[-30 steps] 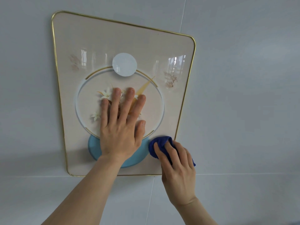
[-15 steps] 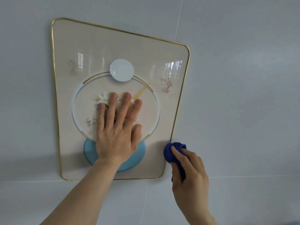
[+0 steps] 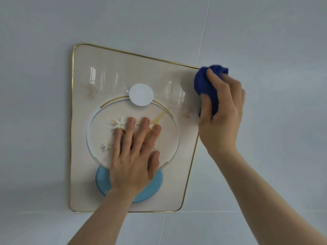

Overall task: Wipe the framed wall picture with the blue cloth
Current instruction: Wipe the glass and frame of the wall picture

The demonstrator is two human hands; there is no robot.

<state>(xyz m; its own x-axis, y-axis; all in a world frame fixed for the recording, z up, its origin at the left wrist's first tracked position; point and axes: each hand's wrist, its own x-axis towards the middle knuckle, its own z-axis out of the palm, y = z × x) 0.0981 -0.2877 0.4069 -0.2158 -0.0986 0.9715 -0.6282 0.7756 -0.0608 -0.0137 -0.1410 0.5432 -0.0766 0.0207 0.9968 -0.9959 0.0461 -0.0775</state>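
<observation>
The framed picture (image 3: 109, 71) hangs on a pale tiled wall; it has a thin gold frame, a beige glossy face, a white disc, a ring with white flowers and a light blue disc low down. My left hand (image 3: 134, 156) lies flat on its middle, fingers spread, palm over the blue disc. My right hand (image 3: 221, 114) grips the bunched dark blue cloth (image 3: 207, 85) and presses it against the picture's upper right corner, hiding that corner and part of the right edge.
Grey-white wall tiles (image 3: 265, 41) surround the picture, with a vertical joint above the right corner and a horizontal joint just below the frame. Window reflections show on the glossy face.
My right hand with the cloth has moved from the lower right corner up along the right edge to the upper right corner. The left hand stays flat on the picture.
</observation>
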